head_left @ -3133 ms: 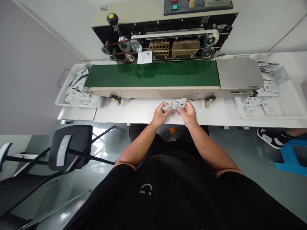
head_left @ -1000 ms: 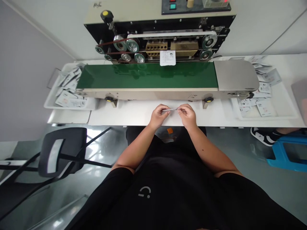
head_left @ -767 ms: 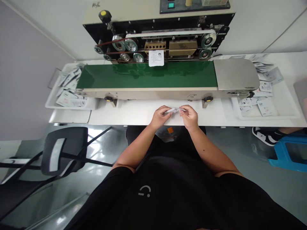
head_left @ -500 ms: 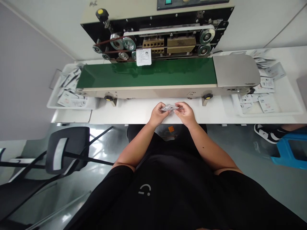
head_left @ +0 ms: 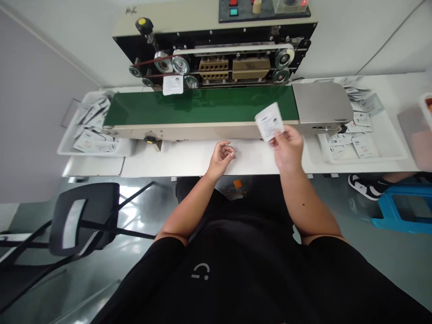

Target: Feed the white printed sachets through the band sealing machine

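Between thumb and fingers, my right hand [head_left: 289,146] grips a small white printed packet [head_left: 269,121] by its lower edge, above the front edge of the conveyor near its right part. My left hand [head_left: 221,158] rests near the table's front edge, fingers loosely curled and apart, holding nothing. Another white packet [head_left: 173,85] hangs at the machine's rollers, over the back edge of the green belt [head_left: 216,105]. The sealing machine [head_left: 216,38] stands behind the belt.
A white bin [head_left: 126,146] with several packets is at the left end of the conveyor. Another bin [head_left: 398,144] with several packets stands at the right. A black chair [head_left: 101,198] is at left; a person's foot [head_left: 364,186] and blue stool [head_left: 388,204] are at right.
My right hand has moved right and up with the packet, away from my left hand, which has let go of it. The packet at the rollers has travelled left. The view has shifted slightly.
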Demonstrator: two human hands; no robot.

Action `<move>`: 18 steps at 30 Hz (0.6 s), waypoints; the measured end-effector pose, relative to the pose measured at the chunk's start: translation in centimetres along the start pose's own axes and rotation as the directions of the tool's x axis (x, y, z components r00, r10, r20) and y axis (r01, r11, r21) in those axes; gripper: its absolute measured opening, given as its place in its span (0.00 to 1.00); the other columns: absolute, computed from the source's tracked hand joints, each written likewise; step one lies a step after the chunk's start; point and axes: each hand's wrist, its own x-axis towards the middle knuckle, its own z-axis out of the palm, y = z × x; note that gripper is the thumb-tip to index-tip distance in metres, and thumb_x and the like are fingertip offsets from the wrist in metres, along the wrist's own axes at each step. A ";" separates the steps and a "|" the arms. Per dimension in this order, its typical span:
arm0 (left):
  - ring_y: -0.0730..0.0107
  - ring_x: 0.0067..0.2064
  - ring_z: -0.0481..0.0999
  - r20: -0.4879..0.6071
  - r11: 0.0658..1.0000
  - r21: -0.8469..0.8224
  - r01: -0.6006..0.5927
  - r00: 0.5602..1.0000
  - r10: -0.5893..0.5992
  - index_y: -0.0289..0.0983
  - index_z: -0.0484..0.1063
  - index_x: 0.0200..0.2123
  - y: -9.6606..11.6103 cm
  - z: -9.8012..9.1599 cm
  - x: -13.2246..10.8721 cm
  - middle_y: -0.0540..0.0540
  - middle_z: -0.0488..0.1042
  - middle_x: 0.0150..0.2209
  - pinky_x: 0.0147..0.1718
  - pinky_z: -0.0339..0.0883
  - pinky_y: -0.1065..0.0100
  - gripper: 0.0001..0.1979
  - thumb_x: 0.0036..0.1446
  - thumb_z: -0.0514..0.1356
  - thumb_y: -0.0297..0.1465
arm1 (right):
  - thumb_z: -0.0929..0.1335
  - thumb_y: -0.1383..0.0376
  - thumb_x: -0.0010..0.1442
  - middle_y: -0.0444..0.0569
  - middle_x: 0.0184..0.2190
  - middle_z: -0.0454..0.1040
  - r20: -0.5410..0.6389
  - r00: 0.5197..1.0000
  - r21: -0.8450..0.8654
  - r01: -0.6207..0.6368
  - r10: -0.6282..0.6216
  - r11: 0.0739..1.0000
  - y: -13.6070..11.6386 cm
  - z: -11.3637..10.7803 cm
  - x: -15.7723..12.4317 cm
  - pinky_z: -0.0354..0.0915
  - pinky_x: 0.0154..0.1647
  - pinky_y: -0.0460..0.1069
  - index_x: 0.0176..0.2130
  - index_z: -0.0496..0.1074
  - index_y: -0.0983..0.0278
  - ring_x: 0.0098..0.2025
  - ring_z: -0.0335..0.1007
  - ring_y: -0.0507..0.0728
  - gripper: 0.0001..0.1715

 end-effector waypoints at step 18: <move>0.72 0.38 0.76 0.020 0.999 -0.051 -0.007 1.000 0.008 0.42 0.68 0.54 1.1 0.3 -0.5 0.47 0.75 0.42 0.46 0.73 0.63 0.23 0.63 0.70 0.44 | 0.63 0.81 0.70 0.49 0.39 0.80 -0.274 0.936 0.077 -0.207 0.220 0.975 -10.2 0.9 12.2 0.77 0.37 0.44 0.53 0.72 0.69 0.28 0.73 0.45 0.17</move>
